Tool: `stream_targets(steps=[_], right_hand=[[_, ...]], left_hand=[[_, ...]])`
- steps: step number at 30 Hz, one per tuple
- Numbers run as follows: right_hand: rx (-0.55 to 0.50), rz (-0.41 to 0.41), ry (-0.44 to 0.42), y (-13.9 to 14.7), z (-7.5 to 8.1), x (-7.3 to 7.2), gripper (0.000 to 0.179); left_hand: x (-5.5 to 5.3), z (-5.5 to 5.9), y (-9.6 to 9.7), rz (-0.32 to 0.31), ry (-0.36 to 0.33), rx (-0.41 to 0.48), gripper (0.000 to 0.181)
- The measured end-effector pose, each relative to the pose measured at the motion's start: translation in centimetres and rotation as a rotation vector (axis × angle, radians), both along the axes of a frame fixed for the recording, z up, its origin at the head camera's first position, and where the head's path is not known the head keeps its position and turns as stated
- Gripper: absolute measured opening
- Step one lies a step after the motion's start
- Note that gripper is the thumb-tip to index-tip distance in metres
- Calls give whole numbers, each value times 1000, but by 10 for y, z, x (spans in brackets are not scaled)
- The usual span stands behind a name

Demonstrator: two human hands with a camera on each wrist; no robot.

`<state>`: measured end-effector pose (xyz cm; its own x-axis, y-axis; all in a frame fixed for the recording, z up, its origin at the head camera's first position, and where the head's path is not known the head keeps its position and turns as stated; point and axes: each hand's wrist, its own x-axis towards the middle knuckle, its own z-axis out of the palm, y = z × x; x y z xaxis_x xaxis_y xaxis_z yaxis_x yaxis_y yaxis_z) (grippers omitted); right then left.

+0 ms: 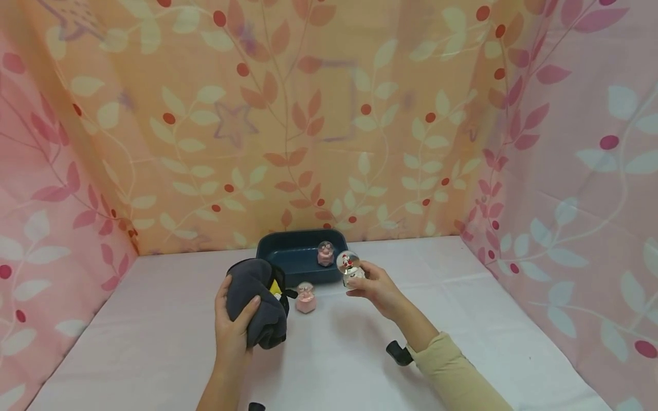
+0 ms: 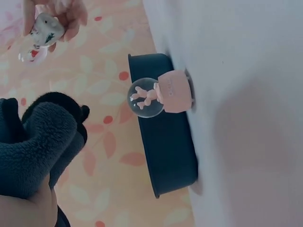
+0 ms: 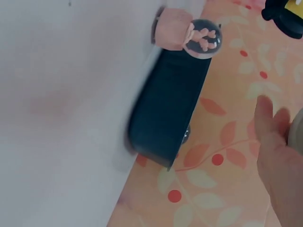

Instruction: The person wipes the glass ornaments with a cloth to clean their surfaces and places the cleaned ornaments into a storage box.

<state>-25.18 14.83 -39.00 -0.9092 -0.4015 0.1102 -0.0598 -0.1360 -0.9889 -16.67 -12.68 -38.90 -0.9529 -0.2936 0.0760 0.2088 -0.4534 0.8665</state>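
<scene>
My left hand (image 1: 232,337) grips a soft dark grey fleece bundle (image 1: 254,299) with black trim and a yellow patch on its right side. Between the thumb and fingers of my right hand (image 1: 382,292) is a snow globe (image 1: 348,262) with a white base and a small red-and-white figure inside, raised near the tray's right end. A pink snow globe (image 1: 305,298) stands upright on the table between the hands, in front of the dark blue tray (image 1: 321,277). Another pink snow globe (image 1: 325,254) sits inside the tray, toward its right end.
Patterned curtains (image 1: 288,137) rise behind the table and along both sides. The tray stands near the white table's (image 1: 462,297) back edge. A short black object (image 1: 398,353) shows beside the right sleeve, and another black piece (image 1: 256,406) at the bottom edge.
</scene>
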Motion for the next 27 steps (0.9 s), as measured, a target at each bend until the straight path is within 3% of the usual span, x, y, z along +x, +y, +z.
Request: stream_targets(steps=[3,10,19,27], right_hand=[[-22,27,-12,-3,3,3,39],[34,17,13,-10,8,8,56],[-10,26,2,-25,11,15,36],[-45,88,-7,-41,11,23,30]], left_hand=[[-1,-1,0,-25,-12,16,64],[-6,-2,4,-63,-21,45,64],[-10,-1,12,-109,114,72,68],[-11,1,20,-119,133,-10,73]])
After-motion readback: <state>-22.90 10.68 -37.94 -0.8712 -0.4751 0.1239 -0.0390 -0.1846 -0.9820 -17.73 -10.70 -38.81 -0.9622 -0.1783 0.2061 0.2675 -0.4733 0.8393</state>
